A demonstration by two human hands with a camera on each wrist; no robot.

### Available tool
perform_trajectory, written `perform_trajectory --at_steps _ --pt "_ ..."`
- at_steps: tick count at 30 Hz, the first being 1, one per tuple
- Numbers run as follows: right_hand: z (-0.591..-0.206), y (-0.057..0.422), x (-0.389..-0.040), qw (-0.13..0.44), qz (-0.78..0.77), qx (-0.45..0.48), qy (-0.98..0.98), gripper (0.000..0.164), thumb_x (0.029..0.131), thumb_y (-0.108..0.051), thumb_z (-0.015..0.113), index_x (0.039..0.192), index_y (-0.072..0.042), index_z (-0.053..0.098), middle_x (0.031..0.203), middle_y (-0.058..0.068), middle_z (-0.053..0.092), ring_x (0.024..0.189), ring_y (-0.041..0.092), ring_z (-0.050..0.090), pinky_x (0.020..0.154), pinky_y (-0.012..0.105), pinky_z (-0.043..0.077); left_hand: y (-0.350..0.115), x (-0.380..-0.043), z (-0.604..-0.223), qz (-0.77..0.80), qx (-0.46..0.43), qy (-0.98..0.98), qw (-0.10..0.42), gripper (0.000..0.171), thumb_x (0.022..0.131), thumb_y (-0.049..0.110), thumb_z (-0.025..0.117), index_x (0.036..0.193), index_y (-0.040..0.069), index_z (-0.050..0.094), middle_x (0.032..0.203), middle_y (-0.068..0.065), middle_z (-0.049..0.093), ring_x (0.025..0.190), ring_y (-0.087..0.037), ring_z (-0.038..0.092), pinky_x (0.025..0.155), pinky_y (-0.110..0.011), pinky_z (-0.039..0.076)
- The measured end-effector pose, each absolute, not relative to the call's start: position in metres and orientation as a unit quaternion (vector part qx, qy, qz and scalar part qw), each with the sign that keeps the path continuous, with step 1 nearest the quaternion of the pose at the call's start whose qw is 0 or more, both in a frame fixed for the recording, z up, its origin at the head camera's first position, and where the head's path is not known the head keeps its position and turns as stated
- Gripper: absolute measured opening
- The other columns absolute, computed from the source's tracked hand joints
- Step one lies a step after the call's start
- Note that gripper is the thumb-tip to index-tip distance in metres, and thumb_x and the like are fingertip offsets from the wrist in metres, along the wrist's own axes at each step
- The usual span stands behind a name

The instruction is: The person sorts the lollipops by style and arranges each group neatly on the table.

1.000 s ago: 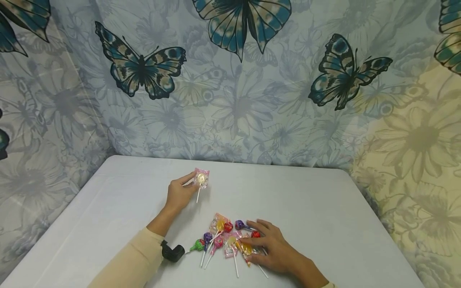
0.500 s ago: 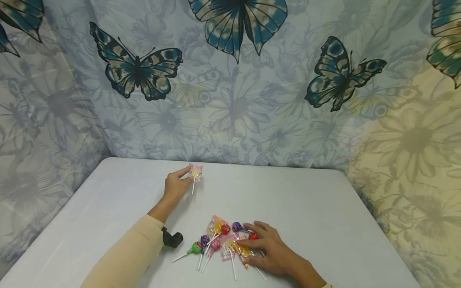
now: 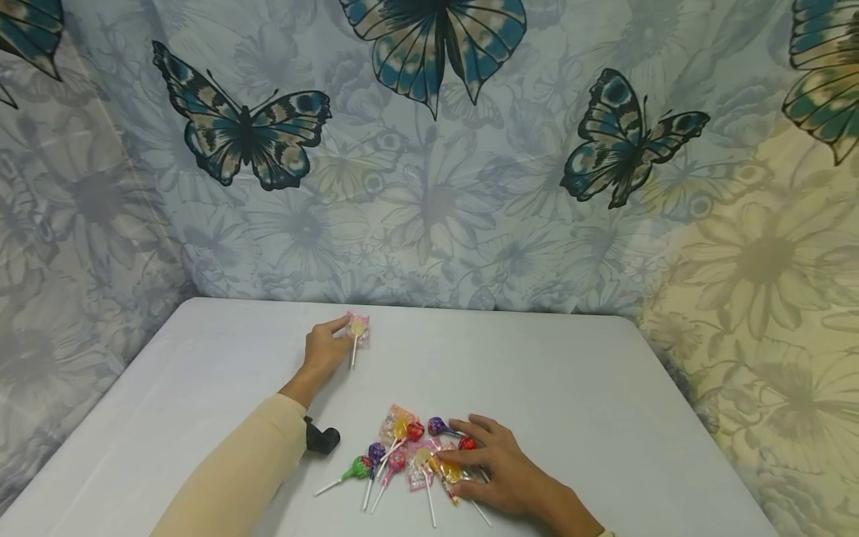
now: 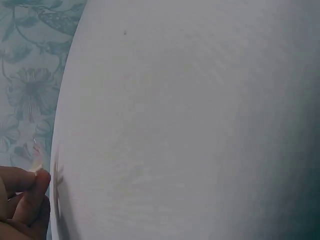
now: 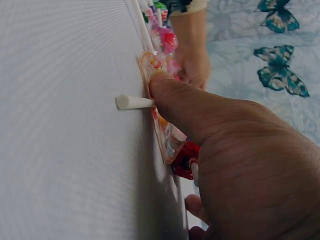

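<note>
A lollipop in a clear wrapper with pink edges [image 3: 359, 327] is pinched between the thumb and fingers of my left hand [image 3: 325, 352], near the far edge of the table. Its white stick points down. In the left wrist view, only the fingertips of the left hand [image 4: 27, 197] and a blurred bit of wrapper show. My right hand [image 3: 505, 464] rests over the right side of a loose group of lollipops, fingers spread. In the right wrist view, its thumb [image 5: 172, 97] touches a clear wrapper, and a red lollipop [image 5: 184, 161] lies beside the hand.
Within the group lie a green lollipop [image 3: 362, 468], a pink one [image 3: 397, 461], purple ones [image 3: 437, 426] and several in clear wrappers [image 3: 422, 464]. The white table [image 3: 570, 388] meets a butterfly-patterned cloth [image 3: 429, 224] behind. A black device [image 3: 323, 440] sits at the left wrist.
My left hand has carried its lollipop farther away and slightly left, then lowered it a little toward the table. The right hand stays over the group. The head view has shifted slightly.
</note>
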State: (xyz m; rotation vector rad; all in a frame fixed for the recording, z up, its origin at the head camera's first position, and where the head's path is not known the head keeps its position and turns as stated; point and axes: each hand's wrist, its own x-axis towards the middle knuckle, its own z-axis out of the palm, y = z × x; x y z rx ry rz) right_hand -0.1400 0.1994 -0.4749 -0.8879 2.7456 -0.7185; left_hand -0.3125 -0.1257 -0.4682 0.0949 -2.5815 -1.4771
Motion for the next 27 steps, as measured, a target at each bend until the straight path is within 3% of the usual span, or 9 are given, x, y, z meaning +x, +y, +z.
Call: perform_trajectory --at_steps 2,5,7,9,12,14,18,22,27 --pt "-0.475 0.199 -0.14 0.085 -0.239 -0.295 0.921 0.044 0.087 -0.06 0.059 0.129 -0.047 0.059 0.151 -0.005 0.033 0.138 0.039 0.018 0.095 0.074 0.021 -0.125 -0.315 -0.471 -0.473 0.031 -0.876 0.091 0.05 0.081 0.002 0.063 0.13 0.008 0.061 0.131 -0.017 0.056 0.127 -0.035 0.045 0.104 -0.046 0.035" --pt "-0.475 0.199 -0.14 0.091 -0.234 -0.289 0.924 0.044 0.086 -0.061 0.059 0.128 -0.048 0.059 0.151 -0.005 0.033 0.138 0.039 0.018 0.094 0.075 0.022 -0.123 -0.317 -0.474 -0.447 0.021 -0.89 0.089 0.049 0.083 0.0 0.06 0.132 0.007 0.059 0.106 -0.024 0.066 0.099 -0.037 0.062 0.087 -0.047 0.048" --pt "-0.474 0.199 -0.14 0.095 -0.232 -0.281 0.926 0.044 0.086 -0.062 0.059 0.128 -0.049 0.059 0.151 -0.005 0.034 0.138 0.039 0.018 0.094 0.075 0.022 -0.123 -0.318 -0.475 -0.43 0.006 -0.899 0.088 0.048 0.085 -0.001 0.059 0.132 0.006 0.059 0.102 -0.024 0.067 0.088 -0.035 0.062 0.079 -0.045 0.05" --pt "-0.474 0.2 -0.14 0.098 -0.231 -0.278 0.927 0.045 0.085 -0.062 0.059 0.128 -0.049 0.058 0.151 -0.006 0.033 0.138 0.038 0.018 0.095 0.075 0.022 -0.122 -0.318 -0.476 -0.423 -0.005 -0.902 0.082 0.047 0.086 0.0 0.059 0.132 0.005 0.058 0.103 -0.024 0.066 0.09 -0.036 0.061 0.082 -0.046 0.049" --pt "-0.474 0.199 -0.141 0.102 -0.231 -0.276 0.927 0.044 0.085 -0.061 0.06 0.128 -0.05 0.058 0.151 -0.007 0.033 0.138 0.037 0.018 0.095 0.075 0.022 -0.125 -0.318 -0.478 -0.419 -0.011 -0.904 0.079 0.044 0.086 0.002 0.06 0.13 0.003 0.06 0.125 -0.021 0.059 0.117 -0.037 0.053 0.097 -0.048 0.041" --pt "-0.474 0.198 -0.141 0.103 -0.231 -0.277 0.927 0.044 0.085 -0.06 0.061 0.128 -0.05 0.058 0.151 -0.008 0.033 0.138 0.037 0.017 0.095 0.074 0.022 -0.129 -0.318 -0.48 -0.426 -0.005 -0.902 0.069 0.043 0.088 0.005 0.059 0.131 0.004 0.059 0.127 -0.02 0.058 0.121 -0.037 0.05 0.1 -0.048 0.038" --pt "-0.474 0.198 -0.141 0.102 -0.228 -0.275 0.928 0.044 0.085 -0.061 0.061 0.127 -0.051 0.058 0.152 -0.008 0.032 0.138 0.037 0.017 0.095 0.074 0.022 -0.135 -0.321 -0.484 -0.426 -0.001 -0.903 0.055 0.042 0.092 0.007 0.056 0.134 0.004 0.056 0.111 -0.021 0.064 0.099 -0.032 0.059 0.085 -0.044 0.048" --pt "-0.475 0.199 -0.141 0.094 -0.227 -0.279 0.928 0.045 0.085 -0.063 0.058 0.128 -0.05 0.058 0.151 -0.007 0.033 0.138 0.038 0.019 0.095 0.075 0.022 -0.14 -0.324 -0.484 -0.419 -0.008 -0.907 0.046 0.046 0.09 0.004 0.056 0.136 0.002 0.053 0.083 -0.015 0.06 0.072 -0.025 0.052 0.065 -0.037 0.045" --pt "-0.476 0.2 -0.141 0.086 -0.233 -0.289 0.925 0.046 0.086 -0.064 0.056 0.129 -0.049 0.058 0.151 -0.005 0.034 0.137 0.039 0.019 0.095 0.075 0.021 -0.143 -0.327 -0.482 -0.41 -0.012 -0.911 0.046 0.047 0.089 0.002 0.058 0.135 -0.001 0.053 0.082 -0.011 0.057 0.077 -0.025 0.053 0.067 -0.035 0.046"
